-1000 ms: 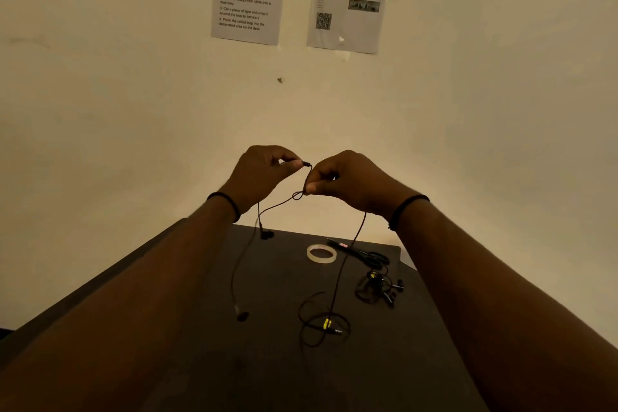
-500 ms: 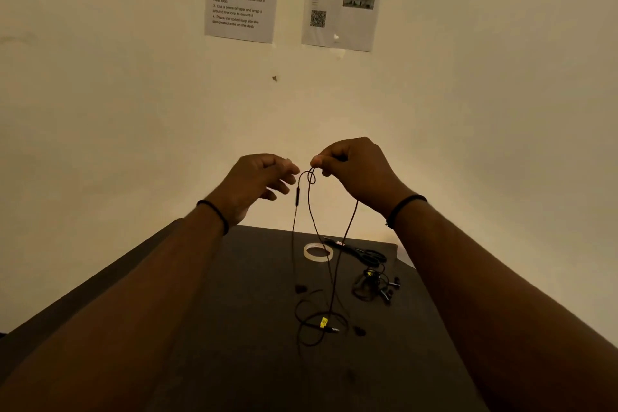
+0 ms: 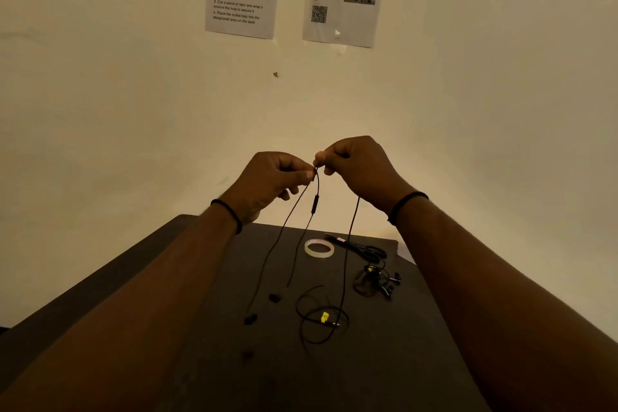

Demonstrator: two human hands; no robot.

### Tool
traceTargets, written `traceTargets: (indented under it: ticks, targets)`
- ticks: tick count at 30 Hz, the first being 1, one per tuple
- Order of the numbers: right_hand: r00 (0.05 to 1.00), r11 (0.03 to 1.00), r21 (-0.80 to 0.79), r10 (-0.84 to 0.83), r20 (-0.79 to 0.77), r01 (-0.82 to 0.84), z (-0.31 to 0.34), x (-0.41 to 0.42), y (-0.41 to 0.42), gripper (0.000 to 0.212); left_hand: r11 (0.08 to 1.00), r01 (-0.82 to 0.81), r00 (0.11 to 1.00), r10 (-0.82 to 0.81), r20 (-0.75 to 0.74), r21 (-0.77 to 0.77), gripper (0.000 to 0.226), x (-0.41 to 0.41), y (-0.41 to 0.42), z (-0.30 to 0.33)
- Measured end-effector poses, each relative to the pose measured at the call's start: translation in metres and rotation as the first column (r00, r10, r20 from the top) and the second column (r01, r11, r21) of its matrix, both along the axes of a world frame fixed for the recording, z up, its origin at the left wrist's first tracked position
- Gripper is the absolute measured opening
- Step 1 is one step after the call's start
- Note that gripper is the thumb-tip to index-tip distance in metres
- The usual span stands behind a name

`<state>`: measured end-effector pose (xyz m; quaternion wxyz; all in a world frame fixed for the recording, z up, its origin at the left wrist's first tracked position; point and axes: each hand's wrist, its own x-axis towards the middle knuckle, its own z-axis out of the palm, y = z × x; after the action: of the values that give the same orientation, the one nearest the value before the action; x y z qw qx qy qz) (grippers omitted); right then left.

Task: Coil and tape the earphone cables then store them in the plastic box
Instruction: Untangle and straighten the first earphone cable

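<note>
A black earphone cable hangs from both hands above the dark table. My left hand and my right hand pinch it together at one spot, fingertips almost touching. Two thin strands with an inline remote drop to the earbuds near the table. The long strand runs down to a loose loop with a yellow tag at the plug. A clear tape roll lies behind. The plastic box is not in view.
Black scissors lie at the table's far edge, right of the tape. Another tangled black earphone set sits at the right. Two printed sheets hang on the beige wall behind the table.
My left hand, open half a second ago, has closed on the cable beside my right hand. The earbud strands now hang lower and further left.
</note>
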<state>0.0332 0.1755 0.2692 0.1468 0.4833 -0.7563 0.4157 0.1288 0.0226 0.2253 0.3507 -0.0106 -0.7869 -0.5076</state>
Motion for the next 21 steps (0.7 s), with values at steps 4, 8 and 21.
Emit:
traceTargets:
  ticks: [4,8,21]
  targets:
    - [0.994,0.997,0.020,-0.076,-0.072,0.078,-0.006,0.001,-0.002,0.014,0.995,-0.036,0.999,0.036,0.003,0.091,0.005,-0.003,0.005,0.001]
    - [0.878,0.927,-0.098,-0.374,-0.298,0.362,-0.015,0.007,-0.002,0.019,0.973,-0.118,0.993,0.117,0.014,0.200,0.005,-0.007,0.011,0.001]
    - [0.893,0.920,-0.386,0.230,0.387,-0.070,-0.032,0.018,-0.007,0.009,0.805,0.021,0.995,-0.074,0.066,0.593,0.012,-0.010,0.019,0.006]
